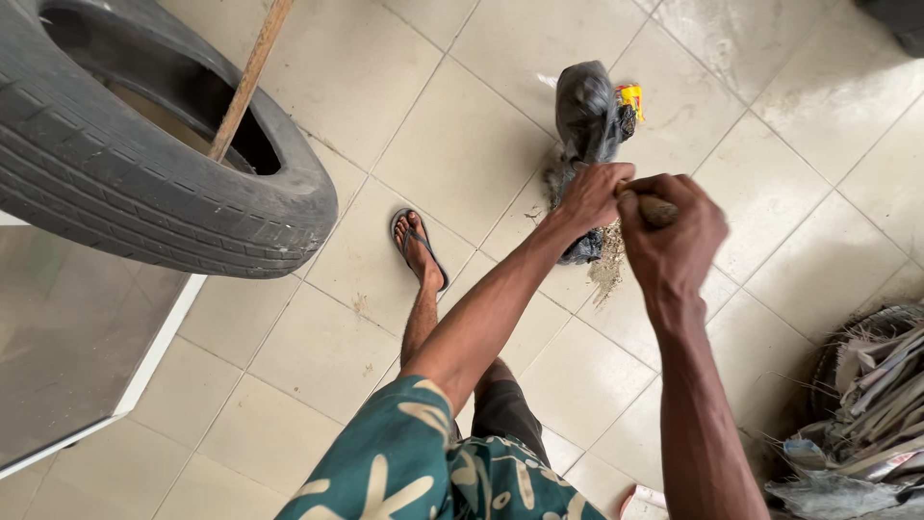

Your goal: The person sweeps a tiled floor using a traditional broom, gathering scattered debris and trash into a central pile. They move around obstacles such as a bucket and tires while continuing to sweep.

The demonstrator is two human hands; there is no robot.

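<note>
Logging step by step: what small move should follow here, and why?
Probably a short sweep toward the black bag: both hands, left and right, grip a stick-like handle, and a dirt pile lies on the floor tiles beside that bag.

Our left hand (592, 195) and right hand (674, 231) side by side above the tiled floor (462, 144), plastic bag (585, 120) just beyond them, our sandalled foot (420, 248) to their left, tyre (144, 183) far left, stick (248, 77) leaning in it, paper pile (866, 414) at right.
</note>
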